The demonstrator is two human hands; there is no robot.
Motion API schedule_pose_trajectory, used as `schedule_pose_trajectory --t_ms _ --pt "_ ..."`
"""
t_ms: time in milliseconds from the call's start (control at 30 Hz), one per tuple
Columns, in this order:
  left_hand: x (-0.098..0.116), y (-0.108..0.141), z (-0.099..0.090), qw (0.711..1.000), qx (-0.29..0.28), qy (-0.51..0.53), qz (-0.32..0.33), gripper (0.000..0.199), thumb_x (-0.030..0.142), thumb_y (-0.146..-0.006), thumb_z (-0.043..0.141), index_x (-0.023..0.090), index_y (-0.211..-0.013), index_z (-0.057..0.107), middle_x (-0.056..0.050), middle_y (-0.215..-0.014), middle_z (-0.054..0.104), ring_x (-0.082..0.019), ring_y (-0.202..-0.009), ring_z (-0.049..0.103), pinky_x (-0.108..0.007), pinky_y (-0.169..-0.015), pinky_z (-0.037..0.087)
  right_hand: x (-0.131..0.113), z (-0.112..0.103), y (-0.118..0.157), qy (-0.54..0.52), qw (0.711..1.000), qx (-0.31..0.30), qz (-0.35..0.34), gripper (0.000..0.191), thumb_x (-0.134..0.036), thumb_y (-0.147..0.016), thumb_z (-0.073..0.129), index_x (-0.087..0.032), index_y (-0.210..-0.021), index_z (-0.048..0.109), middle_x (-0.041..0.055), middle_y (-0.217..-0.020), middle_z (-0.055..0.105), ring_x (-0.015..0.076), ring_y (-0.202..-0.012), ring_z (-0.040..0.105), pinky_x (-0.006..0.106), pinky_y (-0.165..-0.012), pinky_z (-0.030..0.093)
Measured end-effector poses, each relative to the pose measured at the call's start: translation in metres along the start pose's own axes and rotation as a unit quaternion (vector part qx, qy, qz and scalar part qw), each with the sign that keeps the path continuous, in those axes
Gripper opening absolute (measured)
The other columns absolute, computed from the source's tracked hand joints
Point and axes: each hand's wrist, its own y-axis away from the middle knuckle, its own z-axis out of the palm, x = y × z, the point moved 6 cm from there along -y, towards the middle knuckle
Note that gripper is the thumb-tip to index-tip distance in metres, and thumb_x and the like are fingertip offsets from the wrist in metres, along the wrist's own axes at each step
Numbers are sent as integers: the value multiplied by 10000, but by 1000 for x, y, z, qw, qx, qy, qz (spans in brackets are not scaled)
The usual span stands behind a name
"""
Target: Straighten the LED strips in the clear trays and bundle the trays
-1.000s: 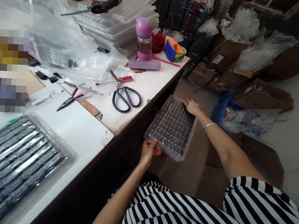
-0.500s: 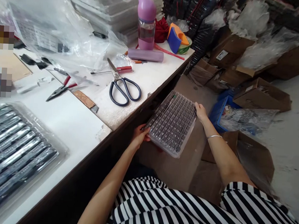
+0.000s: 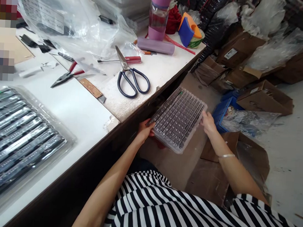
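Note:
A clear plastic tray (image 3: 178, 149) filled with rows of small dark parts is held between my hands, just off the table's edge and above the floor. My left hand (image 3: 146, 130) grips its near left corner, thumb on top and fingers underneath. At the right side my right hand (image 3: 207, 122) is closed on the tray's edge, its fingertips partly hidden. The tray tilts slightly. On the white table to the left lies another clear tray (image 3: 70, 141) holding long dark strips.
Scissors (image 3: 130, 79), pliers (image 3: 67, 76), a utility blade (image 3: 91, 89) and a screwdriver (image 3: 131, 59) lie on the table (image 3: 90, 124). Behind them stand a purple bottle (image 3: 158, 22) and a tape dispenser (image 3: 187, 30). Cardboard boxes (image 3: 265, 99) and a blue crate (image 3: 221, 112) crowd the floor at right.
The view has shifted, so the table items sit a little further right and higher. My right hand has slid down along the tray's right edge. Both hands still hold the tray.

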Motion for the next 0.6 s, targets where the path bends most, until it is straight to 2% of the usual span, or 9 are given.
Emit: schedule_pose_trajectory --t_ms 67,167,267,433,500,600 --pt "-1 0 0 1000 -5 2 4 590 244 -763 715 122 -1302 506 23 -607 597 -65 -432 534 -185 -411 512 13 6 48 -85 994 -54 48 454 -571 -862 393 -235 -1118 561 112 -1133 602 260 -1030 565 430 -827 504" --pt "-1 1 0 1000 -13 5 11 569 284 -764 714 151 -1286 528 26 -628 599 -54 -437 530 -179 -428 517 26 15 113 -195 966 -128 109 291 -484 -781 578 -243 -941 600 83 -1084 624 226 -941 592 399 -806 531" --pt "-1 2 0 1000 -14 6 15 583 315 -766 712 155 -1294 523 26 -630 595 -48 -425 516 -174 -419 508 31 21 153 -262 934 -174 168 190 -377 -752 629 -233 -876 610 82 -1052 632 212 -904 602 411 -820 531" --pt "1 4 0 1000 -13 12 14 620 305 -796 681 121 -1348 466 30 -582 565 -61 -424 515 -181 -415 504 34 26 174 -297 894 -217 254 108 -299 -800 526 -219 -817 597 80 -907 653 192 -830 623 368 -731 524" --pt "1 5 -1 1000 -13 16 14 595 291 -812 663 124 -1349 467 32 -583 560 -58 -431 515 -175 -425 505 33 29 178 -296 885 -236 272 136 -313 -821 503 -212 -801 592 80 -855 656 189 -800 625 346 -694 513" --pt "1 6 -1 1000 -16 21 13 600 291 -805 671 135 -1349 471 36 -582 554 -58 -437 517 -173 -434 505 33 33 185 -286 879 -257 281 208 -374 -848 493 -208 -868 617 89 -881 666 193 -813 628 329 -675 504"
